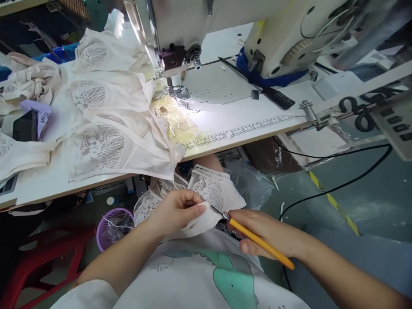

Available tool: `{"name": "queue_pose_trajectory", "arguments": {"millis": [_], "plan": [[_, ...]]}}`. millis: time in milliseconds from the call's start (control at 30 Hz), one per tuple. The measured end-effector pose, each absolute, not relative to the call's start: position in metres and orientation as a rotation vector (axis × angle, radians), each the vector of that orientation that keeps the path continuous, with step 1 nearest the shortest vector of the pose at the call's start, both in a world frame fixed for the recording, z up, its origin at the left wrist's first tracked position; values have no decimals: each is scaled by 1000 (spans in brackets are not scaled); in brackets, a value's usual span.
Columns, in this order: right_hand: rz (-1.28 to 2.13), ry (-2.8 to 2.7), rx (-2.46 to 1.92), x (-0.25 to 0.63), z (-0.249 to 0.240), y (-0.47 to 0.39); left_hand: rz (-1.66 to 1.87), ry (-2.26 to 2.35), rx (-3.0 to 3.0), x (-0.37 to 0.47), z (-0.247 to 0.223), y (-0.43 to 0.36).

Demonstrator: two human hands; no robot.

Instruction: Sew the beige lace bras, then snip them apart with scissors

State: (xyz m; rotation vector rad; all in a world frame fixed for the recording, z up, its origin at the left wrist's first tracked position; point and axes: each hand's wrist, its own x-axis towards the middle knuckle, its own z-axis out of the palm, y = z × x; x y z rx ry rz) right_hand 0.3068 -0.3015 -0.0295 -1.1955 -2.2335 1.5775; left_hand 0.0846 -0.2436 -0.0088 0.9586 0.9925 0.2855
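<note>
A white lace bra [209, 189] lies across the lap, below the table's front edge. My left hand [177, 210] pinches its white fabric between thumb and fingers. In my right hand [260, 231] is a tool with an orange handle [257, 241] and a thin metal shaft. The shaft's tip reaches the fabric close to my left fingertips; its exact shape is too small to tell. More white lace bras [103, 146] are spread on the left part of the table.
A sewing machine [273, 47] stands on the white table [244, 120], with a black-handled tool [278, 98] beside it. Below are a purple basket [100, 234] and a red stool [54, 257]. A black cable hangs at the right.
</note>
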Motion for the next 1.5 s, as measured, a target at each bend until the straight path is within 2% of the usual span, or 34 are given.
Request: {"name": "queue_pose_trajectory", "arguments": {"millis": [167,833,1133,1500], "plan": [[1472,-2308,-1367,307,-22,-303,292,1039,942,84,-11,-243],[1566,-2118,-1503,310,-44,-310,239,963,978,78,-12,-240],[1311,-1669,-1516,297,-39,-310,267,1012,1232,79,-12,-242],[1125,-1739,-1455,258,-30,-299,306,998,1396,80,-12,-243]]}}
